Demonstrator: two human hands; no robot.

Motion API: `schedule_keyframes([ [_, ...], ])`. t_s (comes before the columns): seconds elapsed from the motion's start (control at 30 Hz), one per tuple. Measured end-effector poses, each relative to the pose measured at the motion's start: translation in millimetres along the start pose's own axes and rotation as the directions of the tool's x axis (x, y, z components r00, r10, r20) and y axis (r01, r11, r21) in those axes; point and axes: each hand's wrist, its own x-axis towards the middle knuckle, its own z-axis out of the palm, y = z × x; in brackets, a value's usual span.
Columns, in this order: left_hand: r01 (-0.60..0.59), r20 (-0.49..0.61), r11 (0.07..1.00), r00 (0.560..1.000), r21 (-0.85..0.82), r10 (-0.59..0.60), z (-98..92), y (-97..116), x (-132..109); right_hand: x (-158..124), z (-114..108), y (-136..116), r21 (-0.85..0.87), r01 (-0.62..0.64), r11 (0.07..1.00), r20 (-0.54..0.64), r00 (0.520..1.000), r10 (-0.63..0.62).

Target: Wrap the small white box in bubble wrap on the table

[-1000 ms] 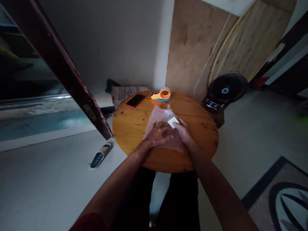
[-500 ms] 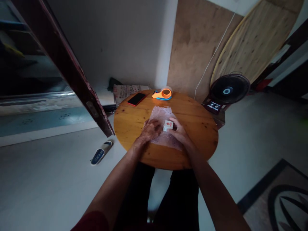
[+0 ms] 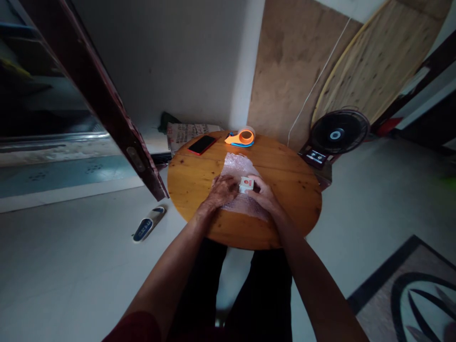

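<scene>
A sheet of bubble wrap (image 3: 238, 167) lies on the round wooden table (image 3: 295, 190). On it sits a small white box with a red mark (image 3: 245, 184). My right hand (image 3: 262, 194) grips the box from the right, fingers curled round it. My left hand (image 3: 221, 191) rests palm down on the bubble wrap just left of the box, fingers bent, touching the wrap and close to the box's left side.
An orange and blue tape dispenser (image 3: 241, 138) and a red-edged phone (image 3: 201, 144) lie at the table's far side. A black fan (image 3: 338, 132) stands on the floor to the right, a slipper (image 3: 147, 227) to the left, a dark door edge (image 3: 107, 114) beside the table.
The white box has been turned so its red-marked face shows and has been set at the middle of the wrap. My left hand has slid left off the wrap's centre.
</scene>
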Motion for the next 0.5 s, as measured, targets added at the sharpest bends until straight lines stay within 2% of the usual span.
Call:
schedule_keyframes([
  [0.17, 0.005, -0.024, 0.999, 1.000, -0.037, -0.006, -0.4, 0.6, 2.9, -2.0, -1.6, -2.7, 0.020, -0.037, 0.999, 0.011, 0.999, 0.037],
  [0.27, -0.001, -0.041, 0.997, 0.999, -0.071, -0.002, -13.4, 7.0, -1.6, -1.8, -2.1, -2.7, 0.039, -0.042, 0.998, 0.000, 0.999, 0.042],
  [0.33, -0.050, -0.019, 0.996, 0.999, -0.068, 0.049, -26.2, 12.5, -12.5, -1.6, -2.0, -1.6, 0.049, -0.037, 0.998, -0.004, 0.999, 0.038],
  [0.4, -0.148, 0.049, 0.988, 0.987, -0.038, 0.150, -36.9, 16.9, -29.1, -1.6, -1.7, -0.5, 0.055, -0.036, 0.998, -0.008, 0.999, 0.036],
  [0.5, -0.224, 0.126, 0.969, 0.969, 0.100, 0.211, -40.9, 20.2, -54.7, -1.8, -1.6, 0.1, 0.058, -0.034, 0.998, -0.007, 0.999, 0.035],
])
